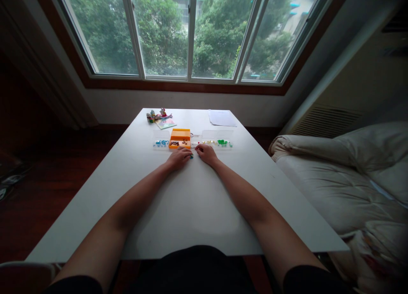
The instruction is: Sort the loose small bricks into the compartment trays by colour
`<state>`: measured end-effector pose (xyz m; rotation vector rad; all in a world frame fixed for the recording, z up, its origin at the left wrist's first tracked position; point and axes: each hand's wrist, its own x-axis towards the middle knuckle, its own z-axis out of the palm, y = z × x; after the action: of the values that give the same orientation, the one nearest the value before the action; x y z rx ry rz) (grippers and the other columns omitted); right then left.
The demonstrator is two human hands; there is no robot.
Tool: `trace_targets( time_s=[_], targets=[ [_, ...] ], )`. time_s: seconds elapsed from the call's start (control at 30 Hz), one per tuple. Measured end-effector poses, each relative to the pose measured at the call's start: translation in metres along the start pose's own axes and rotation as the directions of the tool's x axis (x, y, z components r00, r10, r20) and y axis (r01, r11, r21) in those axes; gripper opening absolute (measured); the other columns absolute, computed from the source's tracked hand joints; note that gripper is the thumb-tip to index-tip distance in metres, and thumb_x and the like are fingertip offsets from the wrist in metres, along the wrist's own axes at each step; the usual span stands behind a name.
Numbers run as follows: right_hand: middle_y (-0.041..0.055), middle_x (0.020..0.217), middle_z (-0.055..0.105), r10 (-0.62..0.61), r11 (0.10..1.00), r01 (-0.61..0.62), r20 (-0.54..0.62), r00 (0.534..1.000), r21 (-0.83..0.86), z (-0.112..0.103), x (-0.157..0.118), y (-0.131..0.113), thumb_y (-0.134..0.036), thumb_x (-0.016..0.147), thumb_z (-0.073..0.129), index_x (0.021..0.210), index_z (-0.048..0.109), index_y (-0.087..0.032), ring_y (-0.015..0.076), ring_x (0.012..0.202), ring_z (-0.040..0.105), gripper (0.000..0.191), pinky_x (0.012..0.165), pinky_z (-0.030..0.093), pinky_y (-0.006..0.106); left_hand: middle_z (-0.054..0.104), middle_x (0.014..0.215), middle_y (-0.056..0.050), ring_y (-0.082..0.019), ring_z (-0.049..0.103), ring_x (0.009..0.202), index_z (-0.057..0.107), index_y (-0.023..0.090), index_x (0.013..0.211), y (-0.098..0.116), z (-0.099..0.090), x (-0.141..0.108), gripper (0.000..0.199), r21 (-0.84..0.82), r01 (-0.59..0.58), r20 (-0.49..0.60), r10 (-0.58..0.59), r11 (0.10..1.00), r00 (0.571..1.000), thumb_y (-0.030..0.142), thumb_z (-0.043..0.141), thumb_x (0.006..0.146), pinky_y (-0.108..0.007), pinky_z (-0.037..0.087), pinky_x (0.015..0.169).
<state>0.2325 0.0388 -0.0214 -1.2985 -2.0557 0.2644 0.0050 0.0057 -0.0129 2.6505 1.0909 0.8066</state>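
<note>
My left hand (179, 157) rests on the white table just in front of an orange case, its fingers bent together. At its fingertips shows a small green and blue piece (191, 156), too small to name. My right hand (207, 153) is closed in a pinch a little to the right, over the near edge of a clear box; what is between its fingers is hidden. The open orange case (181, 133) holds small dark brown pieces (174, 143). Clear boxes beside it hold blue pieces (162, 142), pale yellowish pieces (209, 142) and green pieces (222, 142).
Small colourful figures (159, 114) stand at the table's far left, by a printed card or booklet (166, 123). White paper sheets (222, 118) lie at the far right. The white table (191, 213) stands below a window, with a light sofa (321, 175) to its right.
</note>
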Motion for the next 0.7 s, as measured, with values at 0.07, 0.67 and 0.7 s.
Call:
trace_targets(
  time_s=[0.07,0.67,0.7],
  targets=[
    [0.0025,0.086,0.072,0.001,1.000,-0.001,0.001,1.000,0.003,0.000,0.000,-0.001,-0.022,0.090,0.063,0.093,0.076,-0.021,0.0172,0.081,0.062,0.013,0.078,0.044,0.027,0.071,0.124,-0.006,-0.025,0.056,0.123,0.074,0.024,0.121,0.001,0.000,0.001,0.032,0.016,0.025,-0.002,-0.025,1.000,1.000,0.030,0.050,0.100,-0.042,0.045,0.110],
    [0.0022,0.084,0.072,0.001,1.000,0.000,-0.021,1.000,0.029,-0.004,0.000,-0.005,-0.021,0.087,0.062,0.093,0.076,-0.020,0.0166,0.078,0.062,0.015,0.077,0.045,0.026,0.071,0.121,-0.008,-0.026,0.055,0.117,0.074,0.022,0.117,0.013,0.000,0.006,0.032,0.138,0.019,0.039,-0.024,0.990,0.999,0.021,0.048,0.099,-0.042,0.045,0.108],
    [0.0022,0.084,0.072,-0.002,1.000,0.003,-0.026,1.000,0.031,-0.004,0.000,-0.005,-0.021,0.087,0.062,0.094,0.076,-0.020,0.0166,0.078,0.062,0.015,0.077,0.045,0.026,0.071,0.122,-0.008,-0.026,0.055,0.118,0.074,0.022,0.118,0.012,0.000,0.006,0.032,0.138,0.021,0.035,-0.026,0.990,0.999,0.021,0.047,0.099,-0.042,0.046,0.108]
  ],
)
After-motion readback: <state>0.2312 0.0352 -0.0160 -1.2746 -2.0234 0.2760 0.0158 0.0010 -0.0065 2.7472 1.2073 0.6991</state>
